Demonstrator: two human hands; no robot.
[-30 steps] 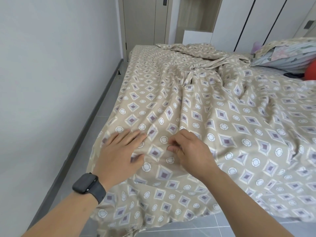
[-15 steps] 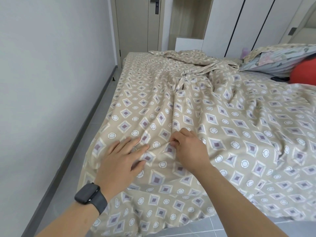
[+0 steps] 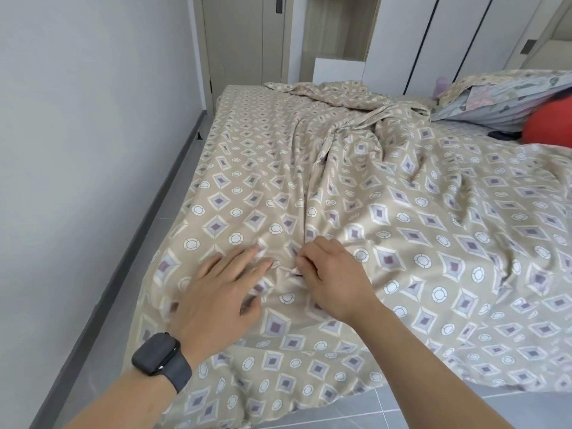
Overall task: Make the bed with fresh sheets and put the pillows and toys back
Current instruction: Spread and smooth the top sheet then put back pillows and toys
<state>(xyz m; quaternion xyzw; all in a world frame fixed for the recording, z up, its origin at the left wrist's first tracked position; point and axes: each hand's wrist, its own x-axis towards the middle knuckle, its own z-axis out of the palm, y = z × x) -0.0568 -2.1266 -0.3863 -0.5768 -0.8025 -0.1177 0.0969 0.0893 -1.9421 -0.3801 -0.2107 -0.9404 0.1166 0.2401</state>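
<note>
Beige sheet (image 3: 387, 193) with diamond and circle print lies spread over the bed, rumpled; long creases run from the far middle toward the near corner, where both hands work. Sheet edge hangs over the near side and the left side of the mattress, down toward the grey tile floor (image 3: 464, 410). Left hand (image 3: 216, 292) lies palm down on the sheet near the corner, fingers straight and slightly spread, pressing flat on the cloth, holding nothing. Dark watch (image 3: 161, 360) on the left wrist. Right hand (image 3: 334, 280) sits just beside the left, to its right, fingers curled, thumb and fingertips pinching a small fold of the sheet; a ridge of gathered cloth rises between the two hands. Hands are near each other but not touching. Far right of the bed: a pillow (image 3: 501, 97) in a floral case, partly under a flap of the same beige cloth, with a red round thing (image 3: 551, 122) just in front of it, cut off by the frame edge; what it is cannot be told. A small dark object lies beside the red thing, too small to identify. White wall (image 3: 77, 150) runs along the left, a narrow strip of floor between it and the bed. Door (image 3: 244, 38) and cupboard fronts stand beyond the far end
</note>
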